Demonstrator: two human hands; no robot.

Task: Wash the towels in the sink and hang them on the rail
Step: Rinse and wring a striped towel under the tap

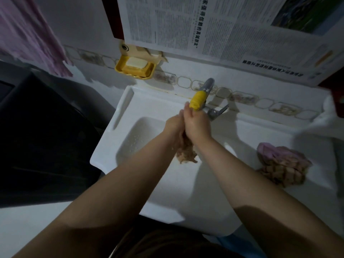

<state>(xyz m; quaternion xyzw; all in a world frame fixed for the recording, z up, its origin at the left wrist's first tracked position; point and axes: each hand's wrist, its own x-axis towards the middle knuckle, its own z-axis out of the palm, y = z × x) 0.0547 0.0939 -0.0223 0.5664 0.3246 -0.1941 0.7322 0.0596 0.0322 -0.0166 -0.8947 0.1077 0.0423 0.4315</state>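
**One towel mid-wash, more waiting, none seen hung for certain**

One towel (187, 152) in work over the sink (130, 138), just below the tap (200, 98). Clamped between both hands: left hand (174, 125) and right hand (197, 125) pressed together, fingers curled round the bunched cloth, a wet tail hanging below the wrists over the basin. Looks like wringing or rubbing; cannot tell whether water is running. Each grip narrow and full of towel.

Still to wash, by the look of it: a crumpled heap (281, 162) of pink and tan cloth, lying on the worktop (242, 131) right of the sink, well apart from the hands. Cannot tell how many pieces in it, nor whether wet.

Soap (135, 63) sitting in its yellow dish on the wall, up and left of the tap, untouched at this moment.

Pink cloth (28, 34) hanging far left of the sink, above it; possibly a towel already hung, but no rail visible, so unsure.

Judged early to midway: washing under way, the heap and all hanging left.
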